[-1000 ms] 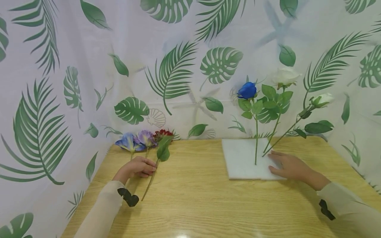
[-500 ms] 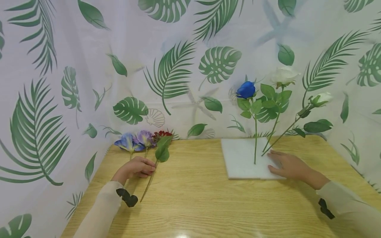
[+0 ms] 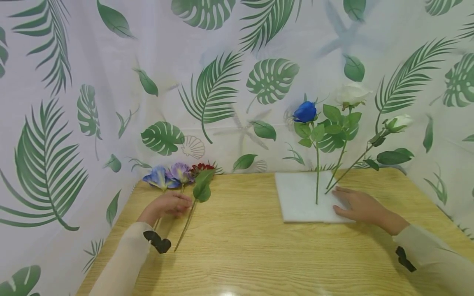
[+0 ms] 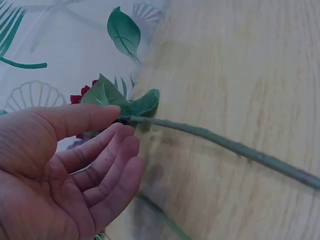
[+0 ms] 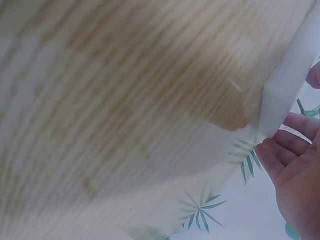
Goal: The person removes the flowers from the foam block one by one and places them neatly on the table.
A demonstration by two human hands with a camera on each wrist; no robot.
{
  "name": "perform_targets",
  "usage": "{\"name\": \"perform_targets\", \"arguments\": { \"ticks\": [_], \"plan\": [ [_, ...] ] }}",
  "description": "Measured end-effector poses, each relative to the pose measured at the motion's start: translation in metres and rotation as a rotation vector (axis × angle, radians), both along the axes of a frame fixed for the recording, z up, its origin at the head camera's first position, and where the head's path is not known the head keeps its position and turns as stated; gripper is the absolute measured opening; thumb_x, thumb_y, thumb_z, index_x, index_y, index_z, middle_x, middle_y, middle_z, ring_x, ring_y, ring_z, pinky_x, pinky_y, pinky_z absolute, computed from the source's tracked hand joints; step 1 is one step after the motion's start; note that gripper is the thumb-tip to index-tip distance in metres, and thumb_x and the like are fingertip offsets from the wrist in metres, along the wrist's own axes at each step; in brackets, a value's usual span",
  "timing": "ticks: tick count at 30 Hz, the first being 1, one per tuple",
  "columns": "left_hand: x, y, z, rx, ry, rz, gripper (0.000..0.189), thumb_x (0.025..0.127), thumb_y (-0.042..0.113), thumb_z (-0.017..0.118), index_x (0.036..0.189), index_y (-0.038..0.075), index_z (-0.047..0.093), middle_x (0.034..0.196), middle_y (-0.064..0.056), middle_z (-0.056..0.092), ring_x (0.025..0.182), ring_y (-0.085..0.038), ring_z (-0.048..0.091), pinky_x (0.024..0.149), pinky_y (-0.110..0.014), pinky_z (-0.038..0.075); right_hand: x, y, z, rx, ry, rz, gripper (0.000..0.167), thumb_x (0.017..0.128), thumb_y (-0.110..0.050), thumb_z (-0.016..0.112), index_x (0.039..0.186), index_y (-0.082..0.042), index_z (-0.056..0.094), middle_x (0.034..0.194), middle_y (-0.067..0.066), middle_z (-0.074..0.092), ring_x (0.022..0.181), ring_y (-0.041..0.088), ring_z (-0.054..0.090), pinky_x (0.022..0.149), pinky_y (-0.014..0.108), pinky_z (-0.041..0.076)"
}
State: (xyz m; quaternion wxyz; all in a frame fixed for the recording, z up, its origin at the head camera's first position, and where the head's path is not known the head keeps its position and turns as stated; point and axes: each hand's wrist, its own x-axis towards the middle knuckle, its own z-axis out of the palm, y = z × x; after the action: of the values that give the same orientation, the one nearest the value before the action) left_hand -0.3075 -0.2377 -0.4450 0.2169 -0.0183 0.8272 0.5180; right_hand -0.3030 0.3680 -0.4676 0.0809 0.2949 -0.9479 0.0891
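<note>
In the head view my left hand (image 3: 168,205) is beside a red flower (image 3: 201,167), whose leafy stem (image 3: 185,226) lies slanted on the table. The left wrist view shows my thumb and fingers (image 4: 112,175) loosely bent and apart at the near side of that stem (image 4: 220,141), its green leaves (image 4: 107,92) behind the thumb. On the right, my right hand (image 3: 364,207) rests against the right edge of a white foam board (image 3: 301,209), thumb and fingers spread. A blue rose (image 3: 305,112) and two white roses (image 3: 352,94) stand in the foam, one leaning far right.
A blue flower (image 3: 158,176) and a purple flower (image 3: 180,172) lie at the table's back left, stems partly under my left hand. Behind the wood-grain table (image 3: 240,246) hangs a white sheet (image 3: 222,37) printed with green leaves.
My left hand has drawn slightly left and up off the red flower's stem, its fingers loosening. The stem stays in place. My right hand and the foam board look unchanged.
</note>
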Motion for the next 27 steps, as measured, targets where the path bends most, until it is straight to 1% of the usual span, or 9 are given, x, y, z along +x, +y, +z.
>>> {"name": "perform_targets", "arguments": {
  "ticks": [2,4,7,10,13,17,20,23,27],
  "plan": [
    [-0.001,0.002,0.004,-0.010,0.032,0.003,0.040,0.099,0.014,0.064,0.132,-0.009,0.061,0.090,-0.001,0.071,0.079,-0.011,0.064,0.076,-0.031,0.059,-0.001,0.000,0.000,0.001,0.003,0.001,0.054,0.092,-0.029,0.072,0.128,0.010,0.065,0.134,0.035,0.060,0.120,0.050,0.062,0.096,0.059,0.055],
    [-0.003,0.006,0.008,-0.022,0.063,0.007,0.040,0.099,0.015,0.064,0.131,-0.009,0.062,0.093,-0.002,0.072,0.082,-0.012,0.066,0.084,-0.036,0.061,-0.001,0.000,-0.001,0.002,0.006,0.002,0.054,0.092,-0.029,0.072,0.128,0.011,0.065,0.133,0.035,0.060,0.120,0.050,0.062,0.096,0.059,0.055],
    [-0.005,0.016,0.014,-0.031,0.096,-0.012,0.040,0.100,0.017,0.064,0.132,-0.008,0.061,0.106,-0.009,0.073,0.095,-0.018,0.070,0.096,-0.044,0.060,-0.001,0.000,-0.001,0.006,0.005,0.002,0.054,0.093,-0.029,0.071,0.128,0.011,0.065,0.133,0.036,0.060,0.120,0.051,0.062,0.096,0.059,0.055],
    [-0.008,0.031,0.019,-0.017,0.118,-0.036,0.041,0.101,0.019,0.063,0.133,-0.006,0.061,0.119,-0.019,0.070,0.107,-0.029,0.069,0.101,-0.048,0.058,-0.001,0.000,-0.001,0.007,0.004,0.004,0.053,0.093,-0.029,0.071,0.127,0.011,0.065,0.132,0.036,0.061,0.120,0.051,0.061,0.096,0.060,0.055],
    [-0.012,0.051,0.024,0.017,0.140,-0.070,0.042,0.103,0.019,0.061,0.137,-0.006,0.059,0.128,-0.023,0.065,0.116,-0.037,0.066,0.103,-0.048,0.057,-0.002,0.000,0.001,0.009,0.005,0.005,0.053,0.093,-0.029,0.071,0.127,0.011,0.065,0.132,0.036,0.061,0.120,0.051,0.061,0.096,0.060,0.055],
    [-0.021,0.082,0.028,0.088,0.145,-0.110,0.044,0.104,0.019,0.059,0.141,-0.005,0.055,0.136,-0.026,0.061,0.124,-0.043,0.061,0.104,-0.047,0.056,-0.004,0.001,0.003,0.014,-0.002,0.000,0.054,0.093,-0.030,0.071,0.128,0.011,0.064,0.133,0.036,0.060,0.120,0.051,0.061,0.096,0.059,0.055],
    [-0.027,0.106,0.031,0.148,0.140,-0.130,0.042,0.104,0.016,0.058,0.140,-0.004,0.056,0.136,-0.027,0.060,0.126,-0.046,0.058,0.103,-0.045,0.057,-0.005,0.001,0.003,0.006,-0.008,0.001,0.054,0.093,-0.030,0.071,0.128,0.010,0.064,0.133,0.036,0.060,0.120,0.051,0.061,0.096,0.059,0.055],
    [-0.030,0.131,0.034,0.205,0.139,-0.154,0.040,0.104,0.013,0.057,0.140,-0.005,0.055,0.134,-0.028,0.061,0.125,-0.047,0.058,0.101,-0.044,0.058,-0.007,0.002,0.000,-0.002,-0.008,0.002,0.054,0.092,-0.030,0.072,0.128,0.009,0.065,0.133,0.035,0.061,0.119,0.051,0.062,0.096,0.059,0.055],
    [-0.033,0.164,0.034,0.260,0.140,-0.179,0.039,0.103,0.012,0.058,0.139,-0.005,0.057,0.131,-0.027,0.063,0.116,-0.040,0.065,0.099,-0.042,0.060,-0.007,0.004,-0.004,-0.007,-0.001,0.001,0.053,0.092,-0.030,0.072,0.128,0.008,0.066,0.132,0.035,0.061,0.118,0.050,0.062,0.095,0.059,0.055]
  ]
}}
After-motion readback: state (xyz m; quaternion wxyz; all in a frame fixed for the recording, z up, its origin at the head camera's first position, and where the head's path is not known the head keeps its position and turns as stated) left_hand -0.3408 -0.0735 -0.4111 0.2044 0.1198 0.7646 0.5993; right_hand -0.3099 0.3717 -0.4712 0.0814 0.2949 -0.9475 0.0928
